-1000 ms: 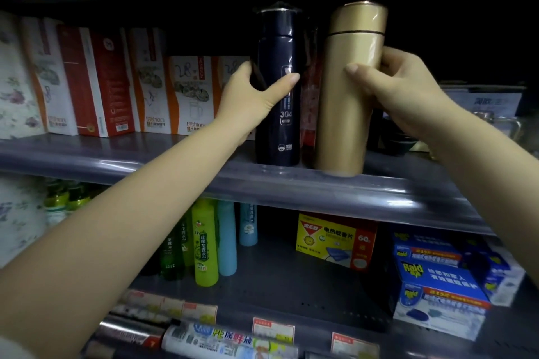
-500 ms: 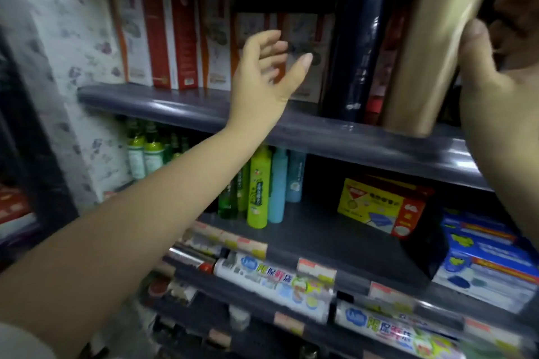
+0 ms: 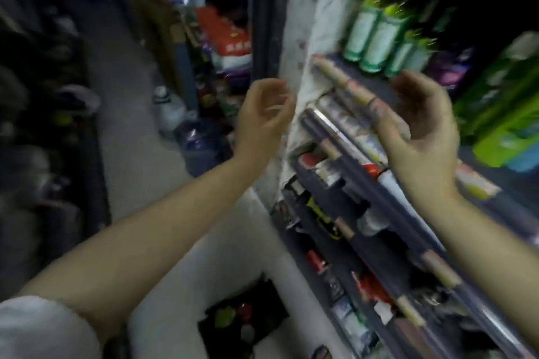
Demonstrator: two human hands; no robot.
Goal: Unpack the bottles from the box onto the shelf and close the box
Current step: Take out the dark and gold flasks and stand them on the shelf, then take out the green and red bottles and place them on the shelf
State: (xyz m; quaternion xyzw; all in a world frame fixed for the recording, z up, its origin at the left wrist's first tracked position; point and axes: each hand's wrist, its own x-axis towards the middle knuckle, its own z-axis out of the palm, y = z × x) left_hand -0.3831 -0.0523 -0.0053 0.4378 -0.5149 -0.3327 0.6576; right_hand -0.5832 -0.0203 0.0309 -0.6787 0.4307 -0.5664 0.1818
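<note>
The picture is blurred by motion. My left hand (image 3: 264, 114) hangs in mid-air left of the shelf unit, fingers loosely curled, holding nothing. My right hand (image 3: 420, 131) is in front of the lower shelves (image 3: 376, 207), palm turned inward, fingers apart and empty. On the floor at the bottom of the view sits a dark open box (image 3: 248, 318) with green, red and white round tops showing inside. The gold and dark blue bottles on the upper shelf are out of view.
Green bottles (image 3: 376, 38) stand on a shelf at the upper right. Rolls and packets (image 3: 350, 114) fill the lower shelf edges. A light floor aisle (image 3: 131, 131) runs away to the left, with a plastic jug (image 3: 169, 108) and stacked goods (image 3: 227, 38) beyond.
Both hands have left the bottles on the upper shelf and dropped lower. My view has swung down and left, from the upper shelf to the floor and the box.
</note>
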